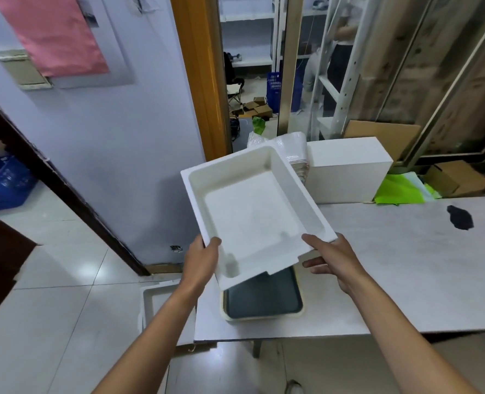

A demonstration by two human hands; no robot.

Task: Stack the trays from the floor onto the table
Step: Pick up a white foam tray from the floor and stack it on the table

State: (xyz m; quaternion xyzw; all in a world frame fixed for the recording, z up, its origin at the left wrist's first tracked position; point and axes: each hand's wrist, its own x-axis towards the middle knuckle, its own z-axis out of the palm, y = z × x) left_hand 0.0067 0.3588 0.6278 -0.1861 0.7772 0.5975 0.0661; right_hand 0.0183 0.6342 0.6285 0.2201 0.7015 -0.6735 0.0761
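A white foam tray (252, 211) hangs tilted in the air above the table's left end, its hollow side facing me. My left hand (203, 258) grips its near left corner, thumb inside the rim. My right hand (330, 257) holds its near right corner, thumb on the rim and fingers underneath. Below it on the grey table (406, 265) lies a cream-rimmed tray with a dark grey bottom (264, 304), partly hidden by the white tray. Another white foam tray (157, 301) rests on the floor left of the table, partly behind my left forearm.
A white box (349, 169) and a plastic-wrapped stack (292, 149) stand at the table's back edge, with green sheets (400, 191) and cardboard boxes (457, 177) beside them. A black patch (460, 217) marks the tabletop. An open doorway lies ahead; blue crates (2, 180) sit far left.
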